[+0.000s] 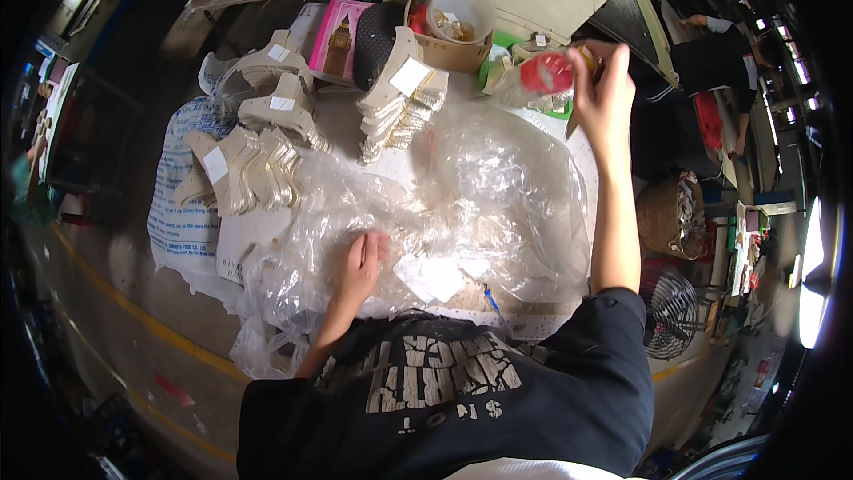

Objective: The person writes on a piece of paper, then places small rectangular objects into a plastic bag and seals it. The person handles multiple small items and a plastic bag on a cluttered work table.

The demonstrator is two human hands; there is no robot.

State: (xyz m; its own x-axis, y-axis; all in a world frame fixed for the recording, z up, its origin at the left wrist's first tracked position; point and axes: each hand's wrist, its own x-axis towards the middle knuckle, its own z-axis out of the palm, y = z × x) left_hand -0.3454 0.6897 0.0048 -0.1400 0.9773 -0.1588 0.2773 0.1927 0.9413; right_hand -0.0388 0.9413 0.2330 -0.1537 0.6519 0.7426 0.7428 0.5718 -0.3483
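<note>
My right hand is raised at the far right of the table, its fingers closed round one end of a clear plastic bottle with a red label. The bottle tilts to the left, over a green basket. Crumpled clear plastic sheeting spreads over the middle of the table. On its near left part lies my left hand, fingers stretched out and holding nothing. White paper pieces and a blue pen lie to the right of that hand.
Stacks of pale cut pieces with white tags stand at the back, more at the left. Behind them are a pink book and a cardboard box bearing a white tub. A fan and another person are at right.
</note>
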